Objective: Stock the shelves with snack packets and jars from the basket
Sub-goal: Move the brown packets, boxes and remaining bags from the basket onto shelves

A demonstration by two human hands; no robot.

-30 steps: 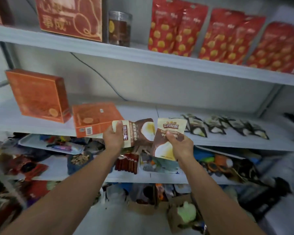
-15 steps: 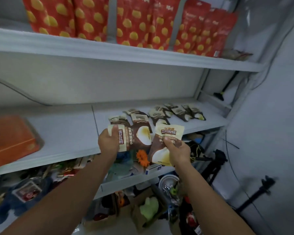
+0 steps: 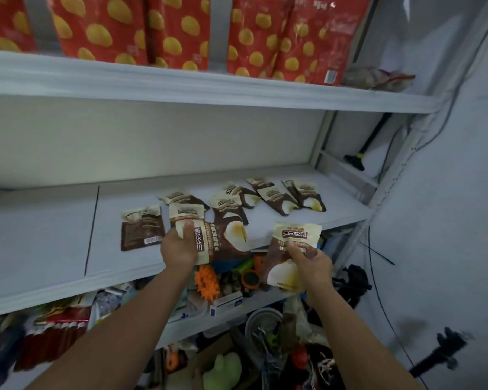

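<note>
Grips a sideways brown-and-cream snack packet in the left hand, thumb curled over its end, above the middle shelf near the front edge. Pinches a second packet, upright, in the right hand, just off the shelf front, right of the first.

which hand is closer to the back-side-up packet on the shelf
Left. The left hand is just right of the packet, almost touching it; the right hand is much farther right.

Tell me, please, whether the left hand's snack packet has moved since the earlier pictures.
Yes. The left hand has carried its snack packet forward, past the middle shelf's front edge and over the shelf board.
</note>
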